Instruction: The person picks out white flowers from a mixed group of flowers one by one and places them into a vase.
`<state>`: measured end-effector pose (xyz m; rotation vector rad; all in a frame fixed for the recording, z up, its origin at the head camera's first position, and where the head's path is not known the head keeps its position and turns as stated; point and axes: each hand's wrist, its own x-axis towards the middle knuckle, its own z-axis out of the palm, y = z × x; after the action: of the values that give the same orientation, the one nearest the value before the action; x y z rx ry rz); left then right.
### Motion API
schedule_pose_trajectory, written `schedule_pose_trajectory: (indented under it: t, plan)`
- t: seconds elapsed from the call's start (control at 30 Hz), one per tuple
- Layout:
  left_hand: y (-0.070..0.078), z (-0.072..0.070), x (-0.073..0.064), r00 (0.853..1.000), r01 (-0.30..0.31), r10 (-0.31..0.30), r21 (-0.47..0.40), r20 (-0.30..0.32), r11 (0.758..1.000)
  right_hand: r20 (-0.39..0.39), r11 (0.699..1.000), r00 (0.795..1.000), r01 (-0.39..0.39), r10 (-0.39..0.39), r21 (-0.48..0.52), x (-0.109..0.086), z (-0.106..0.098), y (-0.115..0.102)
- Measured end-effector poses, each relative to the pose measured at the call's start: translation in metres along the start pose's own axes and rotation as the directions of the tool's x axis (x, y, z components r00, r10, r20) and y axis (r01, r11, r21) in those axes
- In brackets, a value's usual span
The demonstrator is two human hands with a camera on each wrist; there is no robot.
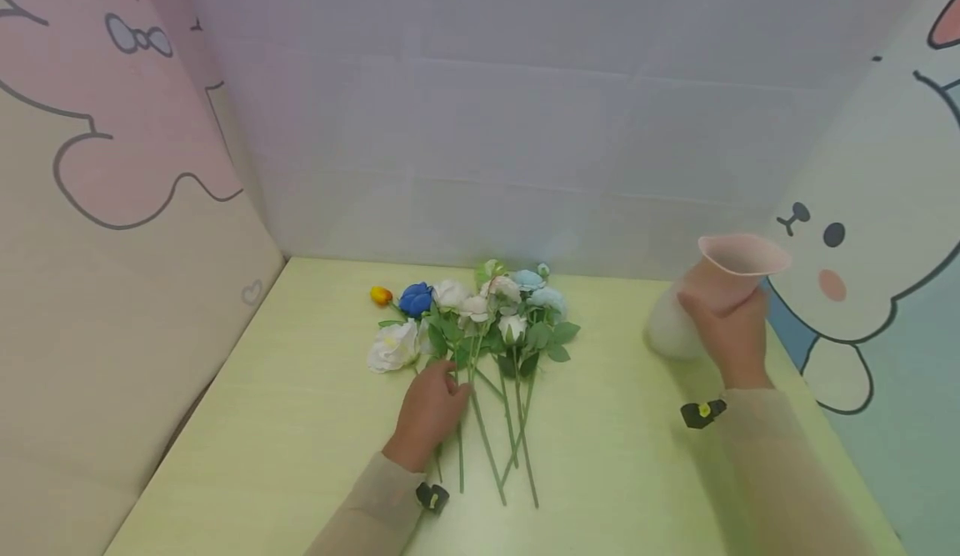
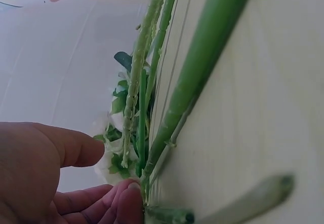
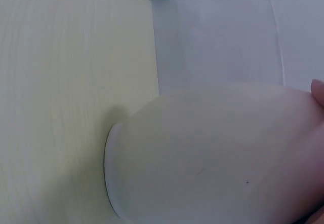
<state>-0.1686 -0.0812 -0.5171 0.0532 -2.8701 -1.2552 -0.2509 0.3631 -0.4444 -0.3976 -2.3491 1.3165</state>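
Sleeves (image 1: 787,473) lie nearest the head camera, reaching over a pale table (image 1: 615,456) that is best used as a steadying surface. Across its middle spread the flowers (image 1: 474,309), blooms toward the far edge, stems (image 2: 205,51) pointing back at the person and some crossing; dragging one out lengthwise would probably snag leaves, so lifting it upward seems kinder. At the right, apart from them, is the vase (image 1: 671,323), mouth up and leaning outward as the head camera sees it; whether its base sits flat is hard to tell. The right hand (image 1: 731,339) grips it round the neck, below the flared rim, which leaves the mouth clear; pressing the base squarely down should keep it steady. Over the stems at the left of the bunch is the left hand (image 1: 431,406); the left wrist view shows its thumb well apart from the fingers, whose tips touch or lie just beside one stem, so the grip is wide. Bringing the thumb against those fingertips on a single stem, with its neighbours free, looks the neat way. Smallest, the tulip (image 1: 381,295) lies at the bunch's left end, its petals best left unbrushed.
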Motion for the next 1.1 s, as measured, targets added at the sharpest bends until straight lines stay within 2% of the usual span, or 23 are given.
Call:
schedule_pose_trajectory:
  t: [0.13,0.33,0.57,0.73,0.9,1.1]
  plan:
    - [-0.001,0.0,0.0,1.0,-0.012,0.013,0.024,-0.019,1.0,0.003,1.0,1.0,-0.021,0.021,0.002,-0.006,0.002,-0.002]
    - [0.0,0.0,0.001,0.999,-0.029,0.031,0.098,-0.012,0.995,0.024,0.999,0.999,-0.044,0.045,-0.01,-0.015,0.005,-0.005]
    - [0.001,0.003,0.004,1.0,-0.025,0.025,0.168,0.001,0.985,0.011,0.999,1.0,-0.017,0.017,0.032,-0.026,0.013,-0.006]
    - [0.0,0.006,0.007,1.0,-0.008,0.009,0.153,-0.006,0.988,0.011,0.998,0.999,-0.049,0.049,0.029,-0.038,0.017,-0.012]
    - [0.001,0.006,0.008,1.0,0.014,-0.012,0.125,-0.019,0.992,0.016,0.998,0.999,-0.045,0.045,0.04,-0.049,0.022,-0.016]
    - [0.003,0.003,0.008,0.995,0.097,-0.097,0.065,-0.01,0.993,0.003,0.999,1.0,-0.011,0.01,0.049,-0.056,0.028,-0.019]
